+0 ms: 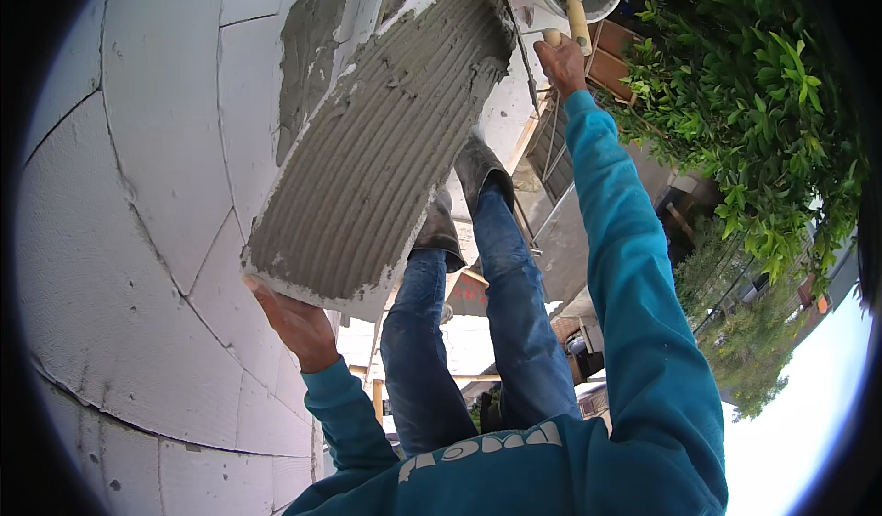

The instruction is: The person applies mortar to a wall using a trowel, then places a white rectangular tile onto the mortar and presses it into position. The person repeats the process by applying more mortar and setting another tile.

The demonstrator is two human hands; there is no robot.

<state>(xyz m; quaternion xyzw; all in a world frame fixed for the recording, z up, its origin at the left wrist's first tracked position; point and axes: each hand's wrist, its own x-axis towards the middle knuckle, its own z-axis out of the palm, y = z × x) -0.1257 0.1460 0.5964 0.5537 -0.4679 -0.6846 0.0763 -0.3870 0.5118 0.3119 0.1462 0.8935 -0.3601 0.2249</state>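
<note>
A long pale block [404, 148], its upper face coated in grey mortar combed into ridges, slants across the view beside the wall. My left hand [299, 328] grips its near end from below, the fingers partly hidden under it. Off the block's far right corner, my right hand [561, 62] is closed round the wooden handle of a notched trowel [522, 43], whose blade shows edge-on. Just beyond that hand stands a white bucket [614, 1] of wet mortar, with another tool's wooden handle [577, 22] leaning out over its rim.
A wall of large white blocks [165, 240] with dark joints fills the left side. Grey mortar [310, 56] is smeared on it near the block's far end. My booted feet stand on a raised platform [501, 112]. Leafy branches [753, 102] hang at the right, with ground far below.
</note>
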